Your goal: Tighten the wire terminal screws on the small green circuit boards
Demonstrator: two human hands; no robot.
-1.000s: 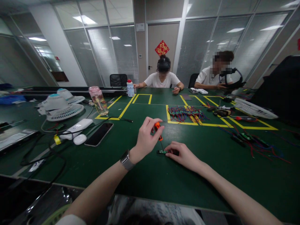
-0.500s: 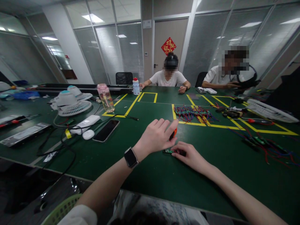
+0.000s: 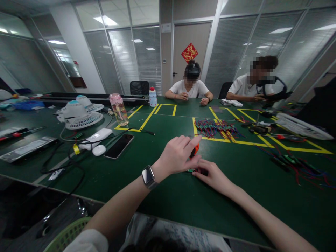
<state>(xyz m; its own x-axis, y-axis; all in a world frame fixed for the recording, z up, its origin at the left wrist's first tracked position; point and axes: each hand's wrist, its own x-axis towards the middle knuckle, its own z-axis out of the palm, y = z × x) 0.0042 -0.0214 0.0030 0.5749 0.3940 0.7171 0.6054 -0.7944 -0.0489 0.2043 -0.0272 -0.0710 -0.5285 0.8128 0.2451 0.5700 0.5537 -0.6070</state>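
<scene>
My left hand (image 3: pixel 177 154), with a watch on its wrist, is raised over the table, its fingers curled round an orange-and-black object (image 3: pixel 196 149). Most of that object is hidden behind the fingers, so its kind is unclear. Just below and to the right, my right hand (image 3: pixel 210 173) rests on the table. Between its fingertips it pinches the end of a small green circuit board (image 3: pixel 189 170), which lies low against the green tabletop (image 3: pixel 162 199). The left thumb and fingers are close above the board and cover part of it.
Ahead lies a row of wired circuit boards (image 3: pixel 217 127); more wired boards (image 3: pixel 295 161) are at right. To the left are a phone (image 3: pixel 119 146), a white case (image 3: pixel 99 150), cables, a bottle (image 3: pixel 119 110) and fans (image 3: pixel 82 115). Two people sit across the table.
My left hand has shifted slightly right and down, now covering more of the circuit board. My right hand has barely moved. One person opposite has drawn a hand inward.
</scene>
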